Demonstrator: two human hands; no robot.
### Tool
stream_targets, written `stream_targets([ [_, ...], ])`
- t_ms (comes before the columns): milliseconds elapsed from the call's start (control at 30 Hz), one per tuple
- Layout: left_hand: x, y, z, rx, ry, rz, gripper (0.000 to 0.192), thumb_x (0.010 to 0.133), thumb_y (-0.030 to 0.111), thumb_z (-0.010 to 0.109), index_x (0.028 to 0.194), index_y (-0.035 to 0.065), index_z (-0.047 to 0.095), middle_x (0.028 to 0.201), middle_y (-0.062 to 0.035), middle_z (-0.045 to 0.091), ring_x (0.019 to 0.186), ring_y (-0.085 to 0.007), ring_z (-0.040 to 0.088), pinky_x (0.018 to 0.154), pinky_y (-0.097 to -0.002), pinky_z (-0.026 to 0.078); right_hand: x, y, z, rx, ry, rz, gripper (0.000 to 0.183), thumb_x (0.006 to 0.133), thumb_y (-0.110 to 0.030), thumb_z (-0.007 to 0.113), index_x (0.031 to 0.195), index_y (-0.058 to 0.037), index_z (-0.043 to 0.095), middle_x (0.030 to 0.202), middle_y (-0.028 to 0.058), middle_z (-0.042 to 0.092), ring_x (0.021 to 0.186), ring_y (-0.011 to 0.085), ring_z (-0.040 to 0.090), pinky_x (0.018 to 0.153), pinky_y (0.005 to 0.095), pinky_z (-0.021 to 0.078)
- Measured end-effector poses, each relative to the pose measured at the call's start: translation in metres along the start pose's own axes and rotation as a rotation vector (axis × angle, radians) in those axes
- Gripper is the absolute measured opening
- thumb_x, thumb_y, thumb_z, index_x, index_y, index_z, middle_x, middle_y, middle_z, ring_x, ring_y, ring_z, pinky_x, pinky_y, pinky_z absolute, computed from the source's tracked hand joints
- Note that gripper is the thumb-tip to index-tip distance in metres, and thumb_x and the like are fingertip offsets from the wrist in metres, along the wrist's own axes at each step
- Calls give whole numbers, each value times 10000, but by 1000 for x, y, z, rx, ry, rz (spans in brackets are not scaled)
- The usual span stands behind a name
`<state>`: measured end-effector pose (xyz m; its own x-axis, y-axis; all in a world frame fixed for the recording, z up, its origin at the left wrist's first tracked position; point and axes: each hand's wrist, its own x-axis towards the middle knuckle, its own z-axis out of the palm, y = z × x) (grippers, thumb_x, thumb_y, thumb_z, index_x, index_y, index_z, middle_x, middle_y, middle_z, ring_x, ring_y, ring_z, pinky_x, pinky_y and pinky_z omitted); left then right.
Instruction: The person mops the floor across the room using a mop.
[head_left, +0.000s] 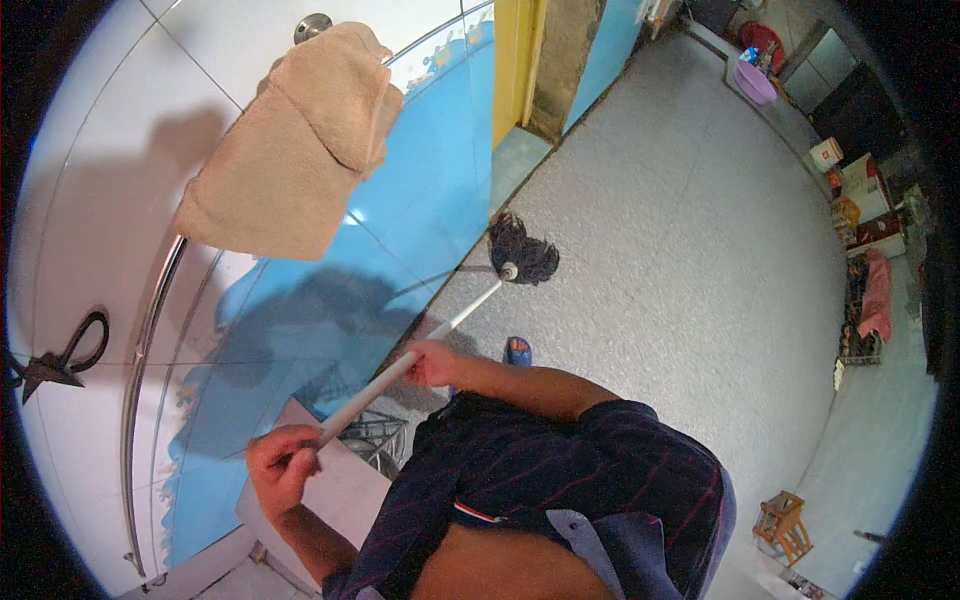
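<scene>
My left hand is closed around the upper end of a mop's pale handle. Farther down the same handle, my right hand has its fingers wrapped about it. The handle slants away from me to a dark string mop head, joined by a light-coloured socket. Spread out in two clumps, the strands lie on the grey speckled floor close to the base of the blue-and-white tiled wall.
A tan towel hangs on a metal rail at the left, with black-handled scissors nearby. A doorway with a yellow frame opens ahead. Boxes, a purple basin and a small wooden stool stand to the right.
</scene>
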<state>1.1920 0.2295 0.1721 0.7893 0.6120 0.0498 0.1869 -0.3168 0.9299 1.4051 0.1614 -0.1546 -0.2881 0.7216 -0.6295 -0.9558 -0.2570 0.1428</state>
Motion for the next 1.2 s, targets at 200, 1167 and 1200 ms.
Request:
stream_targets([
  [200,49,-49,52,137,-150,-135,123,855,98,647,887,-10,697,631,4,595,537,-49,502,484,-210,410,7,-52,-60,194,-30,-504,147,876,-194,552,870,-50,522,791,101,551,752,255,585,650,422,533],
  [1167,21,-22,11,-155,-383,14,235,855,187,636,768,-28,670,670,-52,604,567,-122,523,511,-247,390,-7,-50,-66,155,28,-372,271,842,-208,584,997,-14,476,907,159,543,799,332,590,710,482,549],
  [1200,15,-15,-3,-259,-269,29,213,841,164,631,783,-38,665,666,-58,600,575,-122,526,513,-248,391,1,-38,-58,147,23,-361,271,842,-208,584,997,-14,476,907,159,543,799,332,590,710,482,549],
])
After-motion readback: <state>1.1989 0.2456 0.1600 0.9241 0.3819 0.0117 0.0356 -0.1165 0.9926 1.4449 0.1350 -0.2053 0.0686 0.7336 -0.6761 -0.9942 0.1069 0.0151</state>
